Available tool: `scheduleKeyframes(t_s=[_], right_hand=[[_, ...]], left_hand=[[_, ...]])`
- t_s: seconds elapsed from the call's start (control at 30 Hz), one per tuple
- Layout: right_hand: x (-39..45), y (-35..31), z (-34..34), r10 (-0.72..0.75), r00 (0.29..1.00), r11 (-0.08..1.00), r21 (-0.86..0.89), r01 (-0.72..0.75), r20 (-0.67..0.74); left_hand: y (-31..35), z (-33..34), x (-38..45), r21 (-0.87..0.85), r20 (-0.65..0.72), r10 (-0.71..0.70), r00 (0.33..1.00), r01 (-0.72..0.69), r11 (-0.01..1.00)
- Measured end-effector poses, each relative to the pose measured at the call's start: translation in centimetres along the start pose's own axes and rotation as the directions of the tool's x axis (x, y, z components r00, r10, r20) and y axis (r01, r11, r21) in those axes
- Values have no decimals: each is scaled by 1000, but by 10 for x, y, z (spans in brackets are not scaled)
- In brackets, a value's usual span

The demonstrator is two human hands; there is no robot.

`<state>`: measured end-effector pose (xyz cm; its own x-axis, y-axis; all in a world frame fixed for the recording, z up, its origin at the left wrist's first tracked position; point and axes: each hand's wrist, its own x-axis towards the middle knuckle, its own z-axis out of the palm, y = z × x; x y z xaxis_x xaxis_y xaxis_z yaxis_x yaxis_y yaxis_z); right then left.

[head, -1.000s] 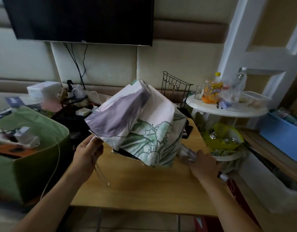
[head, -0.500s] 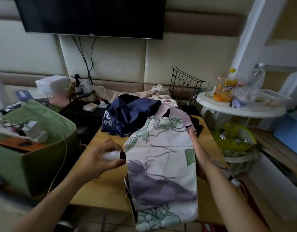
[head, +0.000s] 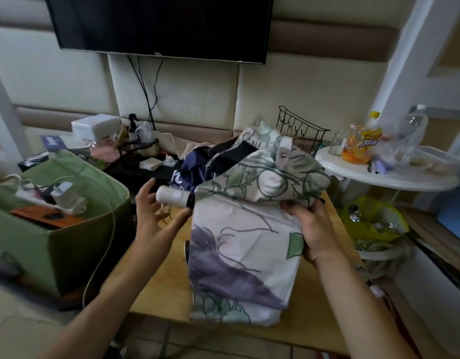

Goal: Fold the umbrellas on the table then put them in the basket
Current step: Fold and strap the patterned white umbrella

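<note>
Cream padded wall panels (head: 177, 99) carry a dark television (head: 159, 24) at 12 o'clock; a round white side table (head: 386, 177) stands at 3 o'clock.

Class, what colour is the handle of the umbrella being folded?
White, with a black collar where the handle meets the umbrella; the head view shows it.

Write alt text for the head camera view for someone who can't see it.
A person's right hand grips a floral umbrella by its canopy over a wooden table, while the open left hand touches its white handle. A navy umbrella lies behind.
</note>
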<state>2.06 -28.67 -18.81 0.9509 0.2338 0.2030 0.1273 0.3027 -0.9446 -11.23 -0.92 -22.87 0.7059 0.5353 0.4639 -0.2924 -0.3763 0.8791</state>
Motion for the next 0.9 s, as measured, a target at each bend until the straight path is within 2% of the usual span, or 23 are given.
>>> scheduleKeyframes(t_s=[0.07, 0.13, 0.2, 0.27, 0.37, 0.4, 0.5, 0.63, 0.77, 0.83, 0.9], right_hand=[[3, 2, 6, -33, 998, 996, 78, 37, -54], [7, 4, 11, -14, 991, 987, 157, 35, -133], [11, 8, 14, 19, 974, 976, 216, 31, -226], [16, 14, 17, 38, 957, 967, 253, 37, -287], [27, 25, 17, 33, 927, 973, 223, 56, -375], [30, 29, 17, 10, 925, 981, 185, 66, -381], [45, 54, 10, 39, 924, 998, 53, -21, -381], [54, 76, 14, 166, 929, 976, -79, -203, -331], [64, 95, 20, 205, 951, 940, -226, -257, -231], [64, 96, 25, 136, 955, 889, -393, -235, -264], [64, 98, 27, -89, 943, 805, -580, -121, -320]], left_hand=[[2, 8, -3, -119, -6, -228, 974, 226, 967], [3, 12, -5, -211, 128, -423, 897, 441, 872], [7, 13, -6, -294, 304, -532, 791, 609, 737], [15, 13, -9, -282, 414, -557, 720, 683, 674], [16, 12, -10, -80, 512, -506, 694, 625, 776], [15, 10, -10, -28, 533, -516, 671, 624, 781], [9, 7, -8, -12, 568, -585, 579, 717, 697], [9, 13, -14, 20, 479, -642, 599, 723, 690], [4, 22, -18, 29, 426, -668, 610, 729, 684], [4, 26, -19, 28, 429, -653, 624, 713, 700], [6, 30, -21, 39, 438, -637, 634, 694, 719]])
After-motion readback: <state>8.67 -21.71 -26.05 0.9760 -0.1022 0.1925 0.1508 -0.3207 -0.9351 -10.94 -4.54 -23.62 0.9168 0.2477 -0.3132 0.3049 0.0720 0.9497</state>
